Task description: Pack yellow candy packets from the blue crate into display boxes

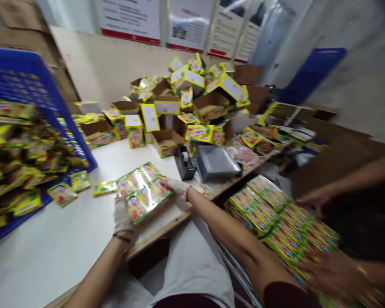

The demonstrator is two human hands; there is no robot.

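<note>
A shiny stack of yellow-green sachets lies near the front edge of the white table. My left hand, in a white glove, grips the stack's near left end. Wearing the same kind of glove, my right hand holds the stack's right side, fingers curled against it. Both hands press the stack between them.
A blue crate tipped at the left spills loose sachets. A heap of open yellow cartons fills the back. A tape dispenser and a grey device sit beside the stack. Another person's hands reach over packed sachet rows at the right.
</note>
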